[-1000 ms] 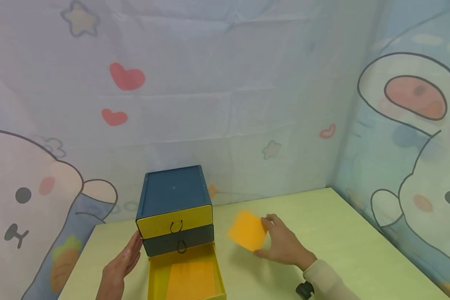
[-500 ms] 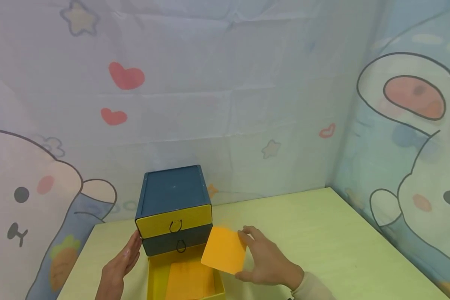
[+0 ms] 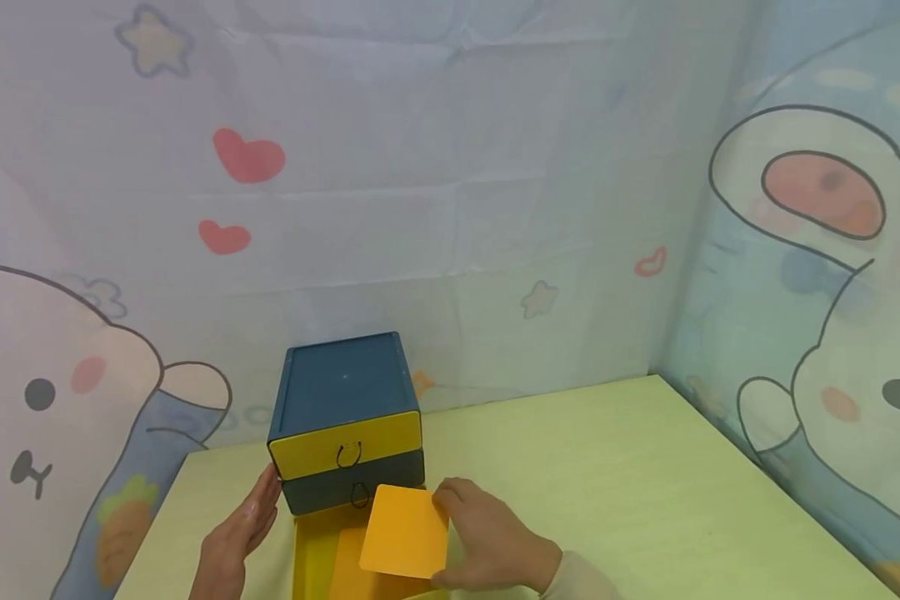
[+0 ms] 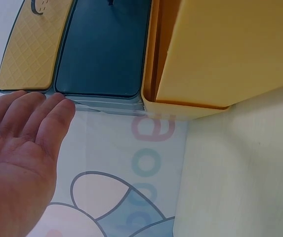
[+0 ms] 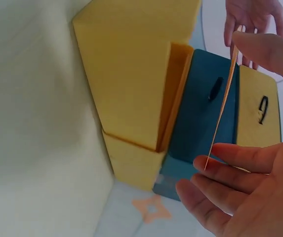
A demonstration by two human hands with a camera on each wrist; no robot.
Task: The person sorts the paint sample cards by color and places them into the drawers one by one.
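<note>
A small drawer unit point(image 3: 345, 385) with a blue top stands on the table. Its yellow bottom drawer point(image 3: 313, 546) is pulled out, with an orange sheet point(image 3: 347, 567) lying inside. Over that drawer my right hand point(image 3: 495, 537) pinches a thin square orange paper point(image 3: 405, 533) between thumb and fingers at its edges. The right wrist view has this paper point(image 5: 222, 106) edge-on. With straight fingers, my left hand point(image 3: 236, 529) rests against the unit's left side; the left wrist view shows its fingertips touching the casing.
Above the open drawer, the blue middle drawer point(image 3: 390, 473) and yellow top drawer point(image 3: 307, 454) are closed, each with a dark loop handle. The pale green table point(image 3: 607, 475) extends to the right. A cartoon-printed cloth point(image 3: 450, 208) hangs behind and at the sides.
My right hand has carried the orange paper left and down, from beside the drawer unit to over the open drawer. The left hand has stayed against the unit.
</note>
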